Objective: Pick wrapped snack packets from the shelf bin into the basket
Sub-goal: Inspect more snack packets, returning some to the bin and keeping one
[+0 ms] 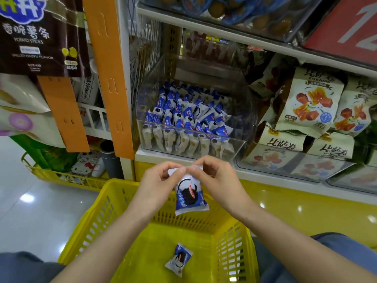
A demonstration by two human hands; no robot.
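Left grip and right grip both pinching crimped top seam of blue-white snack packet, fingertips clamped on it. Packet hanging just below both grips. Yellow basket sitting beneath grips. Second packet lying on basket floor, well below held one. Clear shelf bin standing just beyond grips, holding rows of matching packets.
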